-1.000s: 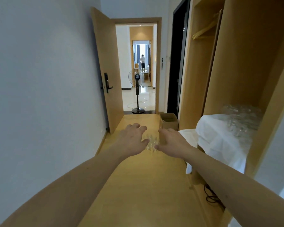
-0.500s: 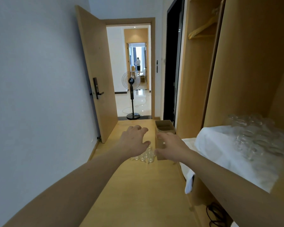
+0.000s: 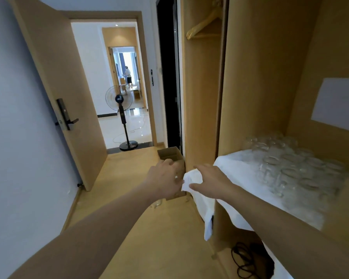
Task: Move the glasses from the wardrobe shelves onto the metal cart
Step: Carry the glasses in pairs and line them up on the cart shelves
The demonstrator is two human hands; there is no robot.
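The wardrobe [image 3: 260,77] stands open on the right. Its shelf [image 3: 238,174] is draped with a white cloth [image 3: 240,178], and a crowd of clear glasses [image 3: 290,166] sits packed together on that cloth, toward the back and right of the shelf. They blur into one another, so I cannot count them. One corner of the cloth hangs down over the shelf's front edge. In the next compartment to the left a wooden hanger [image 3: 204,27] hangs from the rail. Below the shelf, black cables [image 3: 248,260] lie coiled on the wardrobe's floor.

An open cardboard box [image 3: 169,155] stands on the wooden floor just beside the wardrobe's left edge; I cannot tell what is inside it. A few glasses show on the floor just below the left wrist, partly hidden by the arm.

Both arms reach forward, bare to above the elbow. The left hand [image 3: 165,178] is held palm down in front of the box, fingers curled loosely; it grips nothing I can see. The right hand [image 3: 210,182] is held over the cloth's front corner with fingers spread, thumb and forefinger close around a bunched fold of cloth, though I cannot tell if they pinch it.

Beyond, a door [image 3: 54,87] stands open, with a fan [image 3: 120,117] in the hall.
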